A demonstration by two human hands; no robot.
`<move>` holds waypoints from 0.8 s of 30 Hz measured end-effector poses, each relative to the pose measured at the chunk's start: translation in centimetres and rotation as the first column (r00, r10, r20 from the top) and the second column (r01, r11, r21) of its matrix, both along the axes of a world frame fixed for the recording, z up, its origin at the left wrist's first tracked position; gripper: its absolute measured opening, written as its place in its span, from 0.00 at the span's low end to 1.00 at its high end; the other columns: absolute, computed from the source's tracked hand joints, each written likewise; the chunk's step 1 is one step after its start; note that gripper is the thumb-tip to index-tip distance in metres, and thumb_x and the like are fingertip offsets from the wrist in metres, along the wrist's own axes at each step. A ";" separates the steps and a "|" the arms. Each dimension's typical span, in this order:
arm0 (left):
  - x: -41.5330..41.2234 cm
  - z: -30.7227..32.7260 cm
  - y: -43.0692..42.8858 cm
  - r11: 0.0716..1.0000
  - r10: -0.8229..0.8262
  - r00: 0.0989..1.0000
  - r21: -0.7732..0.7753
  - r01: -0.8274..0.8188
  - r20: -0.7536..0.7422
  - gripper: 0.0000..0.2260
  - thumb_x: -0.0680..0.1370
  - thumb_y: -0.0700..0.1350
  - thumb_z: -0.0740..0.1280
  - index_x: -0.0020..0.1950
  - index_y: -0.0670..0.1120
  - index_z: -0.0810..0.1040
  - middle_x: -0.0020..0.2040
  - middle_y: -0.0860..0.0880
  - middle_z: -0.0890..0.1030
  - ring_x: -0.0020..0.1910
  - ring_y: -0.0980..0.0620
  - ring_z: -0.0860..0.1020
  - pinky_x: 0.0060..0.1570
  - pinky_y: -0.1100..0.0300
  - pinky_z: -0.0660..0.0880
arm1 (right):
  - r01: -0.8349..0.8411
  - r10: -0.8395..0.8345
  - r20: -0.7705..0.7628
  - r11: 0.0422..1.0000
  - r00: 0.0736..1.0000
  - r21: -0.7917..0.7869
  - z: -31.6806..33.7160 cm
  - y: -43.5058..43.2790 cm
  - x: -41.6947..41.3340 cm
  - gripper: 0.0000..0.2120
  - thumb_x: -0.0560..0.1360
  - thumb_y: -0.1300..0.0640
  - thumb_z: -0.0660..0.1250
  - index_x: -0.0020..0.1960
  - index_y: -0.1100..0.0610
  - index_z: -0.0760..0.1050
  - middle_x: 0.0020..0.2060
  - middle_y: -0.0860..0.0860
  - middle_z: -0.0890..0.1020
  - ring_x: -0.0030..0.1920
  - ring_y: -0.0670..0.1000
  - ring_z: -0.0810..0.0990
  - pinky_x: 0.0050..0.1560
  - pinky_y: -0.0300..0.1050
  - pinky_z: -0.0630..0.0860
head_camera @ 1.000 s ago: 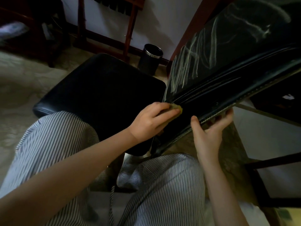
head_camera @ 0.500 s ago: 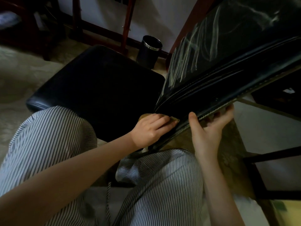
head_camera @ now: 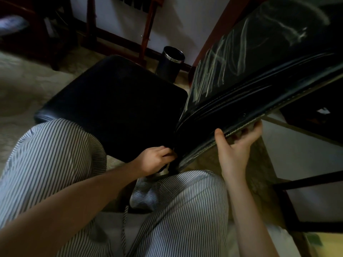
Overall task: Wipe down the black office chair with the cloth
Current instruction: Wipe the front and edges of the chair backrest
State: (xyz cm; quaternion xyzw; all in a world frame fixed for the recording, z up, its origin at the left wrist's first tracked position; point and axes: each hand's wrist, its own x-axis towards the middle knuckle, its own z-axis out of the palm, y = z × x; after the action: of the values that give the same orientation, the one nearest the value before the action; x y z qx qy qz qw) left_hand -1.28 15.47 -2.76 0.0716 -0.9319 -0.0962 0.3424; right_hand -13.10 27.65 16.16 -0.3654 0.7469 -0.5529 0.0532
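Head view puts the black padded office chair (head_camera: 115,104) close before us, its glossy, streaked backrest (head_camera: 259,75) tilted our way. Our right hand (head_camera: 237,145) grips the backrest's stitched edge, thumb in front, fingers behind. Our left hand (head_camera: 156,158) curls into the dark crease where seat meets back. The cloth is probably balled inside, though we cannot tell. We judge the upholstery slick and yielding over a stiff frame, so the firm rim is where to steady it.
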 end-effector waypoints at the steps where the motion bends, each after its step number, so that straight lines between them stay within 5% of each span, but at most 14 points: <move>1: 0.5 -0.1 -0.2 0.999 0.010 1.000 0.047 -0.010 -0.002 0.13 0.74 0.41 0.61 0.54 0.46 0.81 0.48 0.48 0.80 0.43 0.51 0.78 0.35 0.59 0.78 | -0.002 0.002 0.002 1.000 1.000 0.001 0.0 0.0 0.0 0.40 0.73 0.65 0.69 0.74 0.51 0.48 0.49 0.29 0.66 0.46 0.21 0.70 0.47 0.21 0.67; 11: 0.3 2.9 0.3 0.976 0.033 0.986 0.217 0.003 -0.163 0.16 0.77 0.41 0.63 0.65 0.46 0.71 0.59 0.45 0.74 0.56 0.49 0.75 0.50 0.58 0.77 | 0.010 -0.010 0.006 1.000 1.000 -0.008 -0.1 -0.3 0.3 0.40 0.73 0.66 0.68 0.75 0.53 0.46 0.49 0.29 0.62 0.42 0.17 0.66 0.42 0.16 0.64; 24: -1.2 0.9 1.1 0.925 -0.085 0.993 0.366 0.107 -0.077 0.12 0.75 0.45 0.65 0.57 0.46 0.80 0.50 0.48 0.81 0.45 0.52 0.81 0.43 0.60 0.80 | 0.024 -0.024 0.015 1.000 1.000 -0.008 -0.4 -0.4 0.3 0.42 0.73 0.65 0.68 0.75 0.52 0.44 0.50 0.29 0.63 0.43 0.17 0.66 0.43 0.17 0.65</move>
State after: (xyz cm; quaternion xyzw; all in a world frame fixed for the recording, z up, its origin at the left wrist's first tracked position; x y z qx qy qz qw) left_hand -2.51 16.52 -1.84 0.0861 -0.8889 -0.2884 0.3453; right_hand -12.81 27.28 15.73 -0.3524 0.7486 -0.5593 0.0506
